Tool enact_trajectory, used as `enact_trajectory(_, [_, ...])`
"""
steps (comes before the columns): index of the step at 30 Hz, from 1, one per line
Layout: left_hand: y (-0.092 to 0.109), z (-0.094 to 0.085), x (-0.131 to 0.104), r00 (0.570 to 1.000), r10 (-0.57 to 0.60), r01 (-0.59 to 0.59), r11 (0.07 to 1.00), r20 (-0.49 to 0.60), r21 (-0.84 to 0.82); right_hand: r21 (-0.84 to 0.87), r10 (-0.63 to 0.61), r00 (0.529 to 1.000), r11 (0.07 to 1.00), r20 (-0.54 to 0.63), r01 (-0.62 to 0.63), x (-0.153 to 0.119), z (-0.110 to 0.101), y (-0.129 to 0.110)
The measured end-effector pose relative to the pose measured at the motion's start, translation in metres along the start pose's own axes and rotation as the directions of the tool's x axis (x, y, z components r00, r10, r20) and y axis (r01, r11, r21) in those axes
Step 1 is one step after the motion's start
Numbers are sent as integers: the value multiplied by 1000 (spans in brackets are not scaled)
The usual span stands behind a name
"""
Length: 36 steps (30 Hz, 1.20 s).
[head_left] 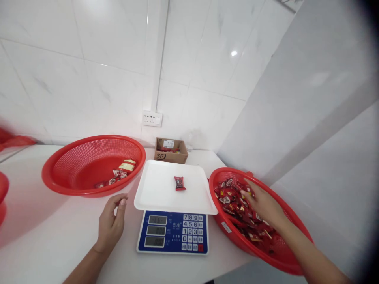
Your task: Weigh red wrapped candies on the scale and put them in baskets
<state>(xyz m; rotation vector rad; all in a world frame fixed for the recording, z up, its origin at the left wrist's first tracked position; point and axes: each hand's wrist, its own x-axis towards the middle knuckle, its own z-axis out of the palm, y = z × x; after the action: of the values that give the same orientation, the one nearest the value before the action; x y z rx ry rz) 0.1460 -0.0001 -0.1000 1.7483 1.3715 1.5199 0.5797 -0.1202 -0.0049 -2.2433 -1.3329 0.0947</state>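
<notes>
My right hand reaches over the red basket on the right, just above a heap of small red wrapped packets. Its thumb and fingers are apart, with no packet visible between them. Left of the scale, my left hand hovers above the table, loosely curled and holding nothing. Between my hands stands a digital scale with a blue keypad panel and a white pan. One red packet lies on the pan. The display digits are too faint to read surely.
A wide red basket at the left holds a few packets. Behind the scale is a small cardboard box with packets inside. Another red basket's rim shows at the left edge. A wall socket is above the table.
</notes>
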Motion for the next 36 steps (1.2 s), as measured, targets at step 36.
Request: enact_trajectory(36, [10, -4, 6, 995, -100, 100, 995, -4, 12, 29, 135, 973, 989, 185, -143, -28, -19, 26])
